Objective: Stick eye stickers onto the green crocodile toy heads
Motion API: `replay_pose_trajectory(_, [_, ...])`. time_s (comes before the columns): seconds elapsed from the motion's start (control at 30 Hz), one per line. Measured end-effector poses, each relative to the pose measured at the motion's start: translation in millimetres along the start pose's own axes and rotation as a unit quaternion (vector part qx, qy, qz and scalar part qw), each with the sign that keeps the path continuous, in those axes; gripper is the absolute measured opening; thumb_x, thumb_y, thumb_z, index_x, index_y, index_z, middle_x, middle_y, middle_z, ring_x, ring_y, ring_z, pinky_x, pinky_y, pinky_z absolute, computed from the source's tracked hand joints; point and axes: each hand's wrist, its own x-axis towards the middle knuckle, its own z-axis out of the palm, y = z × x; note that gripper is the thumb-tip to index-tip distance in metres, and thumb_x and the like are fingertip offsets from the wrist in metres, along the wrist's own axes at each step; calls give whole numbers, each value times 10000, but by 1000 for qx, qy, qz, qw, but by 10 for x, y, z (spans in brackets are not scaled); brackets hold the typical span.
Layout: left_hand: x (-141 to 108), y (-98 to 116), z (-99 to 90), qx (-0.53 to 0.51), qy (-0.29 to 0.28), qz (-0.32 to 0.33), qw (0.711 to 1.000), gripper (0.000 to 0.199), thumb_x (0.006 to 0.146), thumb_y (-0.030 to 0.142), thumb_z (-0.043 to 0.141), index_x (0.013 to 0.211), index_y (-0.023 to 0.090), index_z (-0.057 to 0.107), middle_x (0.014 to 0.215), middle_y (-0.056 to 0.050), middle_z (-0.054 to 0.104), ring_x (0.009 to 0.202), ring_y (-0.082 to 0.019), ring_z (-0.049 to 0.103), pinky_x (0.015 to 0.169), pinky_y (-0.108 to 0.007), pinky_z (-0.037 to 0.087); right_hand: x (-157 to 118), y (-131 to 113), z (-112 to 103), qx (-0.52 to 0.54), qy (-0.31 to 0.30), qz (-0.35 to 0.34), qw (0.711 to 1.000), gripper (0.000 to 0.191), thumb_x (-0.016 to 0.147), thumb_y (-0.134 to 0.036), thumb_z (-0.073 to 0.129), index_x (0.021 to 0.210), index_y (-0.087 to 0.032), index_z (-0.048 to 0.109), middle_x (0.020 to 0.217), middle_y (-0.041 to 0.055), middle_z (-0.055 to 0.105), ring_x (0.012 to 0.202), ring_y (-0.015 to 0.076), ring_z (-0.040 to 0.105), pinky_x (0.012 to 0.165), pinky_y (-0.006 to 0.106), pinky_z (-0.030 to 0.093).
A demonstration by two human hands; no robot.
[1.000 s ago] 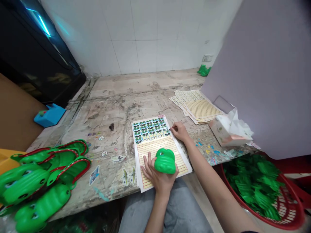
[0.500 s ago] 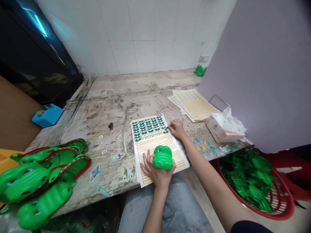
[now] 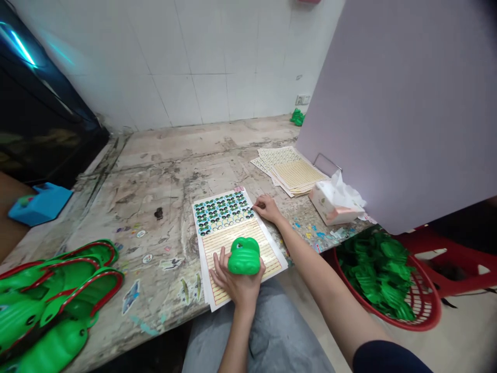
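My left hand is wrapped round a green plastic animal head, held low over the lower part of a sticker sheet. One eye shows on the left of the head; its right side is plain green. At the sheet's right edge, my right hand pinches a small dark eye sticker, mostly hidden by the fingertips. Rows of green-and-black eye stickers fill the sheet's top, with several blank outlines in the lower rows. Yellowish strips cover its lower half. Another sheet lies underneath.
Green toy crocodiles with red-edged mouths are heaped at left, near a blue container. More sheets and a tissue box lie to the right. A red basket of green parts stands below the worn table, beside a grey panel.
The view has turned rightward, so most things appear further left. My left hand keeps hold of the green head, and my right hand stays at the sheet's right edge.
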Motion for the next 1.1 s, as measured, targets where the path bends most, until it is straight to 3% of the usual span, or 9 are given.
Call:
replay_pose_trajectory(0.27, [-14, -1, -8, -1, -2, 1, 1000, 667, 646, 508, 631, 1156, 145, 399, 1259, -177, 518, 1312, -334, 347, 1081, -536, 248, -3, -9, -1, 57, 0, 61, 996, 94, 715, -206, 608, 649, -166, 553, 722, 23, 583, 746, 150, 514, 704, 269, 416])
replay_pose_trajectory(0.37, [-10, -6, 3, -2, 4, 8, 1000, 668, 649, 504, 630, 1160, 148, 391, 1254, -175, 517, 1307, -333, 348, 1073, -539, 257, -1, -3, -2, 32, 19, 51, 998, 106, 719, -212, 613, 644, -166, 553, 721, 30, 586, 773, 158, 509, 733, 283, 417])
replay_pose_trajectory(0.63, [-22, -37, 52, 6, 9, 26, 1000, 697, 639, 514, 632, 1172, 140, 384, 1237, -175, 523, 1301, -338, 350, 1069, -530, 260, -6, 56, 41, 61, -27, 63, 996, 107, 728, -221, 615, 659, -151, 571, 711, 25, 609, 699, 133, 542, 688, 257, 437])
replay_pose_trajectory(0.8, [-21, 21, 35, 10, 14, 9, 1000, 669, 653, 504, 619, 1163, 134, 396, 1240, -166, 530, 1299, -332, 362, 1083, -513, 247, 15, 26, 46, 72, -39, 56, 995, 185, 649, -289, 698, 683, -154, 577, 697, 9, 600, 690, 135, 532, 680, 259, 420])
replay_pose_trajectory(0.87, [-21, 30, 35, 10, 13, 7, 1000, 674, 650, 513, 618, 1161, 133, 398, 1240, -166, 530, 1299, -334, 362, 1085, -517, 241, -13, -70, 15, 121, -8, 88, 989, 229, 639, -332, 703, 667, -157, 557, 673, 1, 584, 653, 126, 526, 656, 250, 416])
replay_pose_trajectory(1.03, [-24, 4, 53, 13, 11, 11, 1000, 702, 640, 533, 623, 1171, 139, 386, 1241, -167, 529, 1299, -327, 359, 1079, -520, 241, -402, -540, -150, 221, 189, 182, 939, 312, 621, -432, 717, 671, -149, 596, 621, -14, 520, 595, 112, 467, 582, 240, 377])
replay_pose_trajectory(1.1, [-24, 0, 59, 9, 6, 10, 1000, 710, 641, 531, 626, 1182, 141, 381, 1240, -167, 527, 1305, -324, 351, 1079, -522, 235, -649, -744, -205, 240, 159, 228, 930, 348, 611, -445, 729, 761, -135, 681, 543, -40, 452, 530, 100, 405, 530, 240, 331])
